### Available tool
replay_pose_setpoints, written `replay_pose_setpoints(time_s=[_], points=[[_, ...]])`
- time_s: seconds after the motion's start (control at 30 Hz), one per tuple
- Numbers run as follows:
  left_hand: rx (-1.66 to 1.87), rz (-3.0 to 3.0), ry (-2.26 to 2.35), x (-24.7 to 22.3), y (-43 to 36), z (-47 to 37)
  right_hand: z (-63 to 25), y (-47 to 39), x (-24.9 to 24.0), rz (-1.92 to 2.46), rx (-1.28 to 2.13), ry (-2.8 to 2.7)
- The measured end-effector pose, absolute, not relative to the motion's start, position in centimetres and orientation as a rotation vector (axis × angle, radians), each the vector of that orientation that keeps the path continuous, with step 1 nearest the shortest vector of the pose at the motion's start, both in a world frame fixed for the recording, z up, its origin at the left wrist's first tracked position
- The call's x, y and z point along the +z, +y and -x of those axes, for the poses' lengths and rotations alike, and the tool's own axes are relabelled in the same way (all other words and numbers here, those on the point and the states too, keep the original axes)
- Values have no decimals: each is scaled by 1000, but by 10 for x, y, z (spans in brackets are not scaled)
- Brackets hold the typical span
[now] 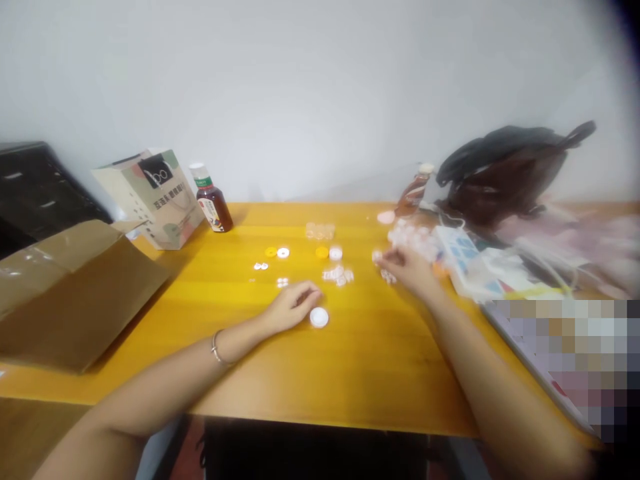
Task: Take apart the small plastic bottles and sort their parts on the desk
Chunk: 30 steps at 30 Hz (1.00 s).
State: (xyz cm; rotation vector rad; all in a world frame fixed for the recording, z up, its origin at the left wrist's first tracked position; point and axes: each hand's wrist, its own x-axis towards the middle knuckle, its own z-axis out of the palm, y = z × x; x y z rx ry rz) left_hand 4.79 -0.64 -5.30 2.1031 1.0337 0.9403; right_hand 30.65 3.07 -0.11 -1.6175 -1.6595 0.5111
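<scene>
My left hand (295, 305) rests on the table with its fingers curled together, just beside a white round disc (319, 318). What it holds, if anything, is hidden. Farther right, my right hand (411, 268) is at a group of small white pieces (388, 275), thumb and fingers pinched together. Blur hides whether something sits between those fingertips. Beyond my hands lie yellow discs (322, 253) and white discs (283, 253) in pairs. A cluster of small clear-white pieces (338, 275) lies between my hands, and tiny white pieces (283, 282) lie just behind my left hand.
An open cardboard box (75, 293) stands at the left, with a paper bag (160, 197) and a dark red bottle (214, 203) behind it. At the right are a brown bottle (414, 192), a black bag (505, 173), plastic packets (413, 237) and a white-blue box (463, 257).
</scene>
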Motion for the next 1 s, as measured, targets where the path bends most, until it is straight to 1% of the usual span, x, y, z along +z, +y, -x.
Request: replay_pose_setpoints(time_s=[0.1,0.17,0.23,0.4,0.63,0.8,1.0], points=[[945,-2103,1036,-53,-6,-48,-319,31,3,1686,406,-1606],[940,-2102,1034,-53,-7,-48,-328,31,7,1722,407,-1604],[942,-2098,1031,-52,-7,-47,-340,31,10,1759,505,-1606],[924,-2069,1005,-51,-7,-46,-369,30,11,1846,890,-1577],[918,-2054,1007,-51,-7,-43,-386,40,-12,1764,1189,-1492],[889,-2112,980,-50,-8,-42,-394,48,-23,1781,1157,-1560],[862,-2136,961,-50,-9,-43,-393,50,-25,1845,1077,-1647]])
